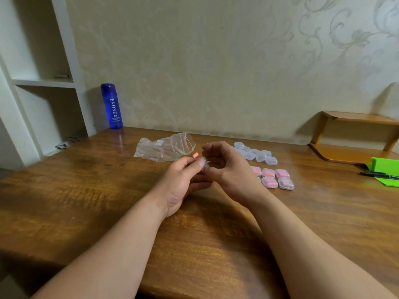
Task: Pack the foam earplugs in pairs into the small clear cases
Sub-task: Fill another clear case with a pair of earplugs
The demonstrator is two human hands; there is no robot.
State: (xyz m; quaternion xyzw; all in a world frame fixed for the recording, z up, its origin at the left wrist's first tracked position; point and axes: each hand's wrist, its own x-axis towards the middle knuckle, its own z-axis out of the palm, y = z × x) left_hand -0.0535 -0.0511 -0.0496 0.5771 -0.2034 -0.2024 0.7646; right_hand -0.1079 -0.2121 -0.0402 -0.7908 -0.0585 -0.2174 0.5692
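My left hand (183, 182) and my right hand (226, 167) meet over the middle of the wooden table (86, 190), both pinching a small clear case (206, 164) with something green in it. A pink foam earplug (195, 155) lies on the table just behind my left fingers. Several empty clear cases (257, 154) are heaped to the right. In front of them lie several closed cases holding pink earplugs (276, 179). Most of the held case is hidden by my fingers.
A crumpled clear zip bag (166, 146) lies behind my hands. A blue bottle (111, 105) stands at the back left by white shelves (43, 83). A low wooden rack (354, 137), a green stand (386, 169) and a black pen (377, 175) are at the right.
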